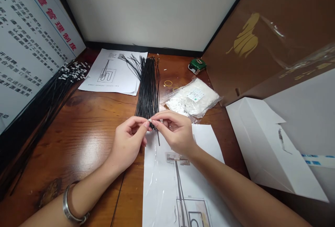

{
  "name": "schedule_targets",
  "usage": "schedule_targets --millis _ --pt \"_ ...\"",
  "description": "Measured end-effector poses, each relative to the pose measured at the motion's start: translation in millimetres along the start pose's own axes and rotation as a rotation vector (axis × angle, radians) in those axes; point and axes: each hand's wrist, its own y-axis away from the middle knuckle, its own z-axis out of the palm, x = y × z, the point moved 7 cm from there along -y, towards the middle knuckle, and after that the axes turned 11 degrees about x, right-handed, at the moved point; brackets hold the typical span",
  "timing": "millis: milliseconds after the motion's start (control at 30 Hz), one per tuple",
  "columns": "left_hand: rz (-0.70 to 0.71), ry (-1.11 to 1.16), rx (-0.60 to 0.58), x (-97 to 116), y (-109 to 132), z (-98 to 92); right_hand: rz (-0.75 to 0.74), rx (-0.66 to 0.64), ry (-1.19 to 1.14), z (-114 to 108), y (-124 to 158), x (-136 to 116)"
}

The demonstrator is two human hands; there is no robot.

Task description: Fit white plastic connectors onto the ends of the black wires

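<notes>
My left hand [131, 138] and my right hand [174, 129] meet above the near end of a bundle of black wires [148, 91], fingertips together. A small white connector [150, 120] shows between the two pinches, mostly hidden by the fingers. My right thumb and forefinger close on it. My left thumb and forefinger are pinched at its other side. A thin black wire [119, 194] appears to run from under my left hand toward the front edge; its upper end is hidden in the fingers.
At the left lie several black wires with white connectors [73, 70]. A plastic bag of white connectors [196, 98], a green tape measure [197, 66] and a yellow rubber band [168, 83] lie beyond. Printed drawings [125, 77] are on the table. A white box [251, 133] stands right.
</notes>
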Motion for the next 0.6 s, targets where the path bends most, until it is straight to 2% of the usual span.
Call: schedule_targets --millis 200,467,600 --pt "-0.016 -0.016 0.0 1.9 0.6 0.4 0.219 -0.048 -0.141 5.1 0.8 15.6" --pt "-0.053 -0.013 0.022 -1.5 -0.7 -1.2 0.301 -0.072 -0.126 6.3 3.3 24.0" --pt "-0.048 -0.028 0.016 -0.6 -0.2 -0.6 0.395 -0.098 -0.183 7.3 2.2 28.3"
